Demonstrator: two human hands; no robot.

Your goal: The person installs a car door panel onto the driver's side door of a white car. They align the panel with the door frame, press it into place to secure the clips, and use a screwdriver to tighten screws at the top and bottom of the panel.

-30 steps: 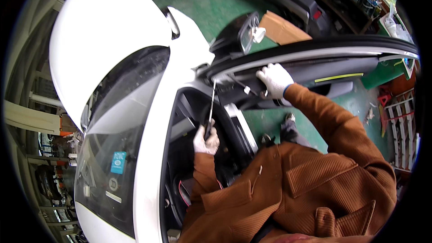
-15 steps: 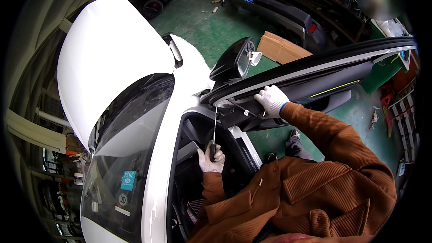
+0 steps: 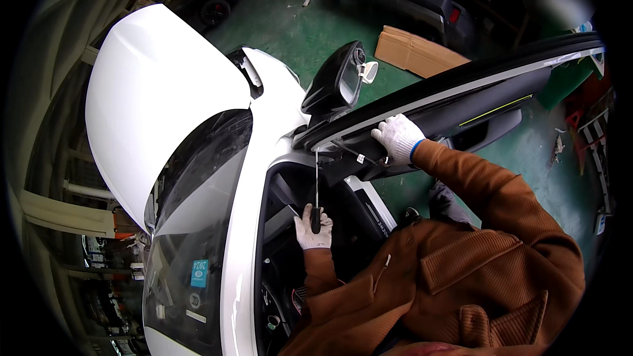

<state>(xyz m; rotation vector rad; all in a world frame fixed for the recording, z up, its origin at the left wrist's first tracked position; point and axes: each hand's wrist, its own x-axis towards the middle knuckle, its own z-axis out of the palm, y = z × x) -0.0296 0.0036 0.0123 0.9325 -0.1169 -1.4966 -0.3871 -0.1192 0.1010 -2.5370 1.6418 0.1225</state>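
Observation:
I stand at the open front door (image 3: 461, 102) of a white car (image 3: 165, 92). My left hand (image 3: 311, 227), in a white glove, grips the dark handle of a long screwdriver (image 3: 316, 191). Its thin shaft points up to the front corner of the door, just under the black side mirror (image 3: 336, 82). My right hand (image 3: 397, 137), also gloved, rests on the top edge of the door's inner panel, with a thin wire and small clip (image 3: 359, 156) hanging just left of it. Both sleeves are brown corduroy.
The raised white bonnet (image 3: 158, 79) and the windscreen (image 3: 191, 204) lie to the left. A flattened cardboard box (image 3: 415, 53) sits on the green floor beyond the door. A dark bumper (image 3: 402, 0) and another car's front stand farther back. Small parts litter the floor at right.
My left hand has come down lower inside the door opening with the screwdriver still upright. My right hand stays on the door's top edge. The view has shifted slightly.

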